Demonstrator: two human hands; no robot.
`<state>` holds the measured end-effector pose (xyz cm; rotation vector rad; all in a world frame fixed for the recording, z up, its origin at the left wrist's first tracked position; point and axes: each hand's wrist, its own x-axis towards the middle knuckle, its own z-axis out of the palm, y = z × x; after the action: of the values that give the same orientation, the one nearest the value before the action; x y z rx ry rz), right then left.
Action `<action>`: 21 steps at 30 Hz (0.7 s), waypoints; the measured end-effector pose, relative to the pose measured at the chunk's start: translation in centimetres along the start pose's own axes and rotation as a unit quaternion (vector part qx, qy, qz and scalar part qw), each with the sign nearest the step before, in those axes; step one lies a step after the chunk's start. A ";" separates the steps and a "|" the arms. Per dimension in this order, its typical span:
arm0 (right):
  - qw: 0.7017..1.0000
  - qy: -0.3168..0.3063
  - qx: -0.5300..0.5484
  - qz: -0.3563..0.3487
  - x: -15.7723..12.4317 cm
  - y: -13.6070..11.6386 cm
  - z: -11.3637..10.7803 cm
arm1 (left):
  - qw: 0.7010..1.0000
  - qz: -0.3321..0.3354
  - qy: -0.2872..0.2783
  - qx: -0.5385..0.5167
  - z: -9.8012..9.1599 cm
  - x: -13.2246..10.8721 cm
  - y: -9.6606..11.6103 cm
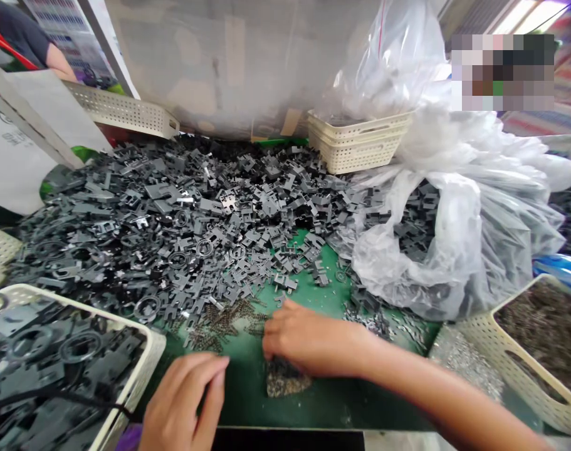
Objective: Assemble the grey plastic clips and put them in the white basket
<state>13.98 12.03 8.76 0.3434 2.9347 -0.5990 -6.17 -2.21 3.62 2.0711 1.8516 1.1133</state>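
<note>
**Head view: two hands over tiny parts at the near edge of the green mat**

Head view has the left hand (182, 401) at the near edge of the green mat (323, 401), palm down. Its fingers are stretched out loosely and lie together, with nothing visible in them. Just beyond it, near the middle of the mat's bare strip, the right hand (308, 341) lies palm down with its fingers curled. Whether they pinch anything cannot be told. The heel of that hand covers part of a small grey pile (285, 382) of tiny bits lying on the mat. Its fingertips point at a scatter of thin dark springs (229, 319), also on the mat.

At the mat's near left corner stands a cream basket (141, 341) filled with black ring-shaped pieces. At its near right corner another cream basket (494, 354) holds fine dark bits.

Farther in, a broad heap of black plastic parts (182, 213) covers most of the mat, its loose edge reaching almost to the springs. On the mat's right side slumps a clear plastic bag (454, 250) with more black parts inside.

At the mat's far edge sit stacked cream baskets (360, 147) and, to the left, a long perforated tray (125, 113), both against a grey panel (229, 62). Beyond the far left corner shows another person's arm (54, 59).
</note>
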 end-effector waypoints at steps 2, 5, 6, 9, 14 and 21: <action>0.999 0.016 -0.033 0.008 -0.2 -1.3 2.2 | 0.999 0.015 -0.031 0.006 2.5 2.8 0.6; 0.996 0.082 -0.026 0.038 -1.0 -2.3 4.6 | 0.989 0.013 -0.145 0.016 5.9 6.7 1.1; 0.993 0.101 -0.008 0.054 -1.6 -2.6 5.1 | 0.984 0.025 -0.175 0.014 6.9 7.7 1.2; 0.981 0.145 0.060 0.112 -4.0 -3.6 6.2 | 0.971 0.066 -0.230 0.012 9.0 9.8 1.5; 0.964 0.203 0.070 0.157 -6.2 -5.2 8.3 | 0.962 0.072 -0.262 0.038 10.5 10.3 1.9; 0.962 0.213 0.066 0.155 -7.0 -3.9 8.0 | 0.971 0.028 -0.236 0.018 9.4 9.7 1.9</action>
<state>20.39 3.97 4.13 1.0468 3.1328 -0.7530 0.64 9.43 2.07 2.1757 1.5956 0.5284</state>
